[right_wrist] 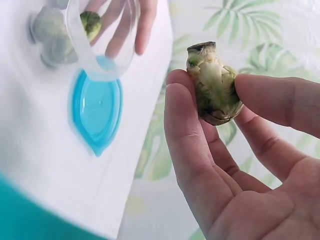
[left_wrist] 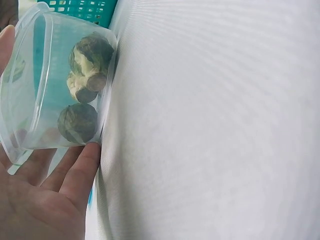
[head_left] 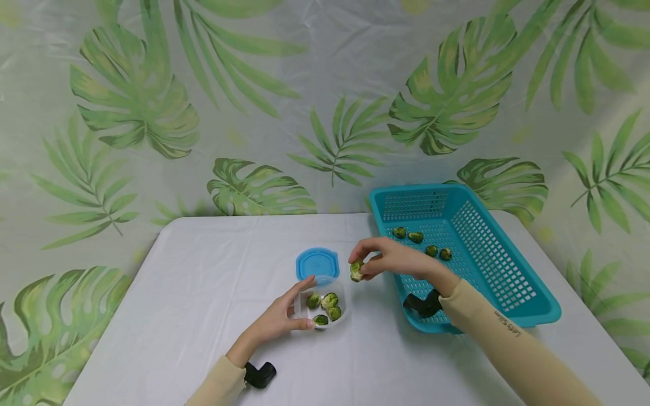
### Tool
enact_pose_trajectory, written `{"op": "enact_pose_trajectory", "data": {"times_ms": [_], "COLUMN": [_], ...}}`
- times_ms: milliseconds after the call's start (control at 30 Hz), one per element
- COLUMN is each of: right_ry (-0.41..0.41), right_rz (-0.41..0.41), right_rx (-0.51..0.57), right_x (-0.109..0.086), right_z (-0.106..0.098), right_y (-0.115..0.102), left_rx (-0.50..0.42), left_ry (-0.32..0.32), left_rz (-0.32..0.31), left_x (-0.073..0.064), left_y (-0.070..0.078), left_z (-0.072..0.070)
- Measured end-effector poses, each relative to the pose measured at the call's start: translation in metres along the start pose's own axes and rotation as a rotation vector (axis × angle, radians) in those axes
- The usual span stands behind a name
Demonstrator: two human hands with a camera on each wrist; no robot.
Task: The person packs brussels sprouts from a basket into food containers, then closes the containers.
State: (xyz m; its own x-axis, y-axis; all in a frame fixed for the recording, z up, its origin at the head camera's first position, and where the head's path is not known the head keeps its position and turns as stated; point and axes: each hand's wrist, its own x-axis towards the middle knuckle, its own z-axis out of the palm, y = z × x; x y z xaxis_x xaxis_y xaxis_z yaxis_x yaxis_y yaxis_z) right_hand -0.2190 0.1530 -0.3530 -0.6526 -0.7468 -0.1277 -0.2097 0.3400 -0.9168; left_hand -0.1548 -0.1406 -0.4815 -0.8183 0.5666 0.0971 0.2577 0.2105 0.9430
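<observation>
My left hand (head_left: 276, 317) holds a clear plastic container (head_left: 319, 311) upright on the table, thumb and fingers around its left side. Several Brussels sprouts (head_left: 329, 300) lie inside, and the left wrist view shows them through the wall. Between the thumb and fingers of my right hand (head_left: 393, 256) is a single Brussels sprout (right_wrist: 214, 90), pinched in the air right of the container and above table height. Its pale cut stem end shows in the right wrist view. Just behind the container lies a blue lid (head_left: 317, 263).
A teal perforated basket (head_left: 487, 265) stands on the right of the table, under my right forearm. Several more Brussels sprouts (head_left: 416, 237) lie in it. White cloth covers the table (head_left: 203, 282), and a leaf-patterned sheet (head_left: 264, 129) hangs behind it.
</observation>
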Motion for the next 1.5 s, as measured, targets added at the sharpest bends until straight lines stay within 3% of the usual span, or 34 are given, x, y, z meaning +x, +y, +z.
{"op": "enact_pose_trajectory", "data": {"times_ms": [633, 967, 1500], "right_ry": [-0.051, -0.043, -0.034], "right_rz": [0.048, 0.11, 0.124], "right_rx": [-0.041, -0.089, -0.102], "right_x": [0.027, 0.041, 0.051], "right_z": [0.033, 0.051, 0.065], "right_y": [-0.002, 0.002, 0.01], "left_rx": [-0.012, -0.008, -0.003], "left_ry": [-0.009, -0.009, -0.003], "left_rz": [0.003, 0.004, -0.004], "left_x": [0.0, 0.0, 0.0], "left_y": [0.0, -0.002, -0.004], "left_z": [-0.001, -0.001, -0.001]}}
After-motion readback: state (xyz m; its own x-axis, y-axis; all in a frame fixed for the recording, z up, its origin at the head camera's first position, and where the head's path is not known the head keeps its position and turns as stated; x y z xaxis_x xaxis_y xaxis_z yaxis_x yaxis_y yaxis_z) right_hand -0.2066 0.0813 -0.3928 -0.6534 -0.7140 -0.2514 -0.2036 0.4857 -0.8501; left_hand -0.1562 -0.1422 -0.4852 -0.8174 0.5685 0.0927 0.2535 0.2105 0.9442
